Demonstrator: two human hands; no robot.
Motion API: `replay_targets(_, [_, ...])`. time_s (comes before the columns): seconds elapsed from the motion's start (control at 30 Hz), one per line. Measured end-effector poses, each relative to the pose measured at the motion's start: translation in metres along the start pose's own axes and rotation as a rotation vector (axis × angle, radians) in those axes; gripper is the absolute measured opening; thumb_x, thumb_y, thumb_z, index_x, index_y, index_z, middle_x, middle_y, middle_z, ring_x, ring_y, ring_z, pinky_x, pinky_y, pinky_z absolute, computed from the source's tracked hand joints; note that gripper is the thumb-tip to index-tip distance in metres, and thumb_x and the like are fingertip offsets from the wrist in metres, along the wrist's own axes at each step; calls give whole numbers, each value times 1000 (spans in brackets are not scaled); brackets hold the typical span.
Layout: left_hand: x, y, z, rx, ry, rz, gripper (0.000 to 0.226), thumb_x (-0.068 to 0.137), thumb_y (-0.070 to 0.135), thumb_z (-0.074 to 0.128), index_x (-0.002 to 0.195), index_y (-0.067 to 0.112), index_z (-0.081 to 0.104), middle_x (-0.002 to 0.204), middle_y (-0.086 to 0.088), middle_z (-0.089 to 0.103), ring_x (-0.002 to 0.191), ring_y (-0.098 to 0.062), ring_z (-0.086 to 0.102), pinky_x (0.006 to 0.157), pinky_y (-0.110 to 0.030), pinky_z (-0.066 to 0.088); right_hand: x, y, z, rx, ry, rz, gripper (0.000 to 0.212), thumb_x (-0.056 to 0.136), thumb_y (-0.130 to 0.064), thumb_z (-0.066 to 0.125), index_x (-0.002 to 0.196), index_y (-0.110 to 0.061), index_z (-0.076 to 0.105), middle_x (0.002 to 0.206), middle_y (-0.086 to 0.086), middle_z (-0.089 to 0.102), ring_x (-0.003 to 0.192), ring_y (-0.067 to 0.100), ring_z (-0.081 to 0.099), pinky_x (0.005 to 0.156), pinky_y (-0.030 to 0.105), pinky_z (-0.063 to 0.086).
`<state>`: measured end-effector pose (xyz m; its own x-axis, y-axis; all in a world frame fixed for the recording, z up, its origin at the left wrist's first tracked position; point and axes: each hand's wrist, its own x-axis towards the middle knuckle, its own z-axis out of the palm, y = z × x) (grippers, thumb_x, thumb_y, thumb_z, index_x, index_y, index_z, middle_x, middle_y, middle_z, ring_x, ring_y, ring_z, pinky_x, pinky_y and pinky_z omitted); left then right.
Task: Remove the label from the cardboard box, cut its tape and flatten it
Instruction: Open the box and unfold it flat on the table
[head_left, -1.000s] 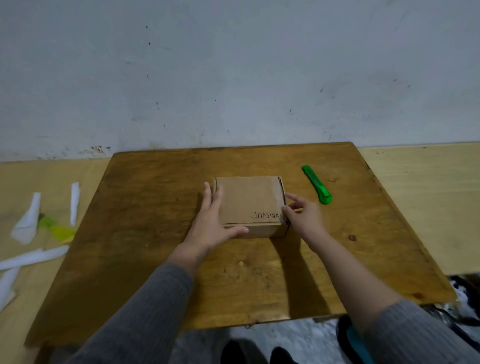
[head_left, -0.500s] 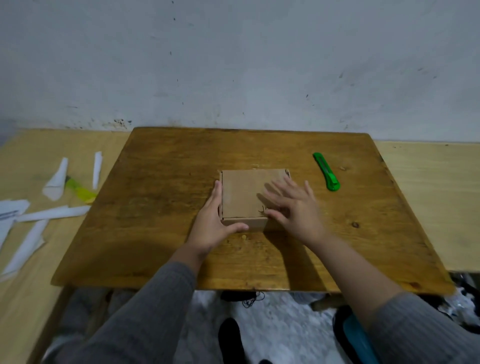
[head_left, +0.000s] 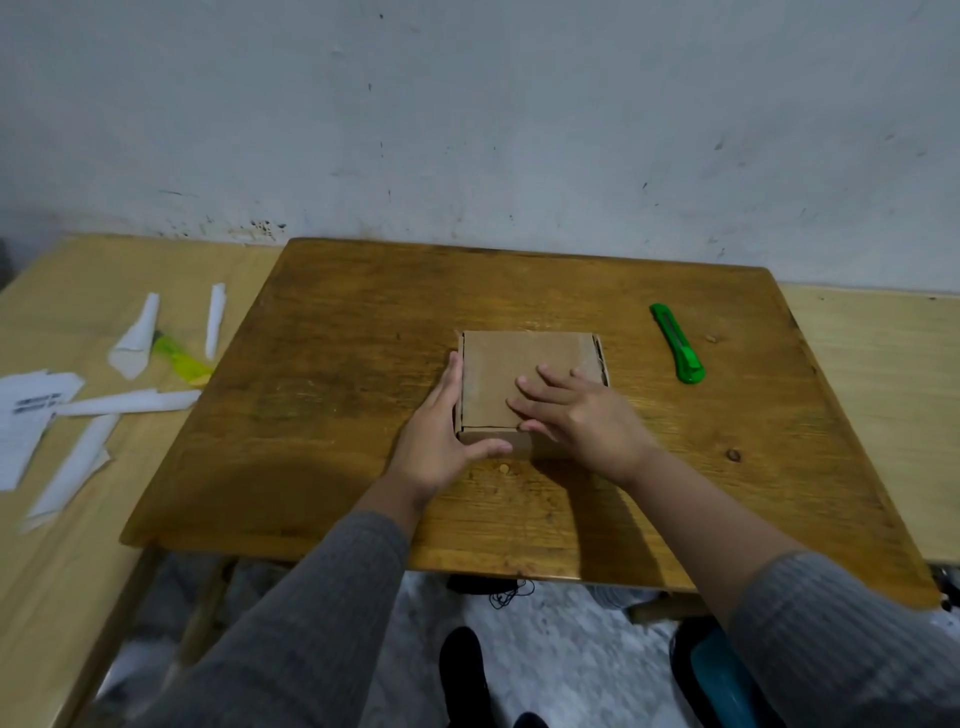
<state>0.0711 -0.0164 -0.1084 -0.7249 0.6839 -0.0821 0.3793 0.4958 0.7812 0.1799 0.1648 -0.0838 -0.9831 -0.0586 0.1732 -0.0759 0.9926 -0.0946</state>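
Box (head_left: 511, 376) lies flat near the middle of the dark wooden surface (head_left: 332, 374), closed, its broad brown top face up. It is close to square; its sides run nearly parallel to the surface's edges, and a low front wall faces the person. A flap seam shows along its right side.

Left hand (head_left: 434, 441) lies against the box's left wall, fingers pointing away from the person along that wall, thumb stretched across the lower front wall. Its grip is wide and flat, bracing the box rather than closed on it. Right hand (head_left: 582, 415) rests palm down on the top's near right part, fingers spread and pointing left and away; its grip too is wide, pressing and holding nothing. Both sleeves are grey.

Cutter (head_left: 678, 343), green, lies on the surface to the right of the box, well apart from it, its long axis running from far-left to near-right.

Bare wood lies open on all sides of the box: a wide strip to the left, a band behind up to the far edge by the wall (head_left: 467, 130), and room in front down to the near edge. A paler table (head_left: 62, 519) adjoins on the left, carrying white paper strips (head_left: 130, 402) and a yellow-green scrap (head_left: 182, 358); another pale top adjoins on the right.
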Motion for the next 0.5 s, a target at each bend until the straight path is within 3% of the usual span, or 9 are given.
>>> replay_targets(0.1, [0,1,-1,21,-4,5,125,67,49,83,155,31,-4,163,12,9,146,-10,18,116,-33,25,-3,-2,2,-42,5,-16,39,92,-38,42,122,-23,62,127,6,62,120,33,56,93,53,49])
replay_targets(0.27, [0,1,0,12,4,-1,126,65,51,83,155,33,-4,163,12,10,146,-8,18,115,-30,23,0,-2,3,88,-80,31,52,91,-53,31,132,-30,52,144,-2,47,137,21,38,109,51,32])
replay_targets(0.5, [1,-1,1,25,19,11,123,66,50,83,155,31,0,162,13,10,146,-7,17,117,-30,24,5,0,5,193,-41,74,51,86,-58,36,125,-33,58,137,-9,53,133,14,43,108,45,37])
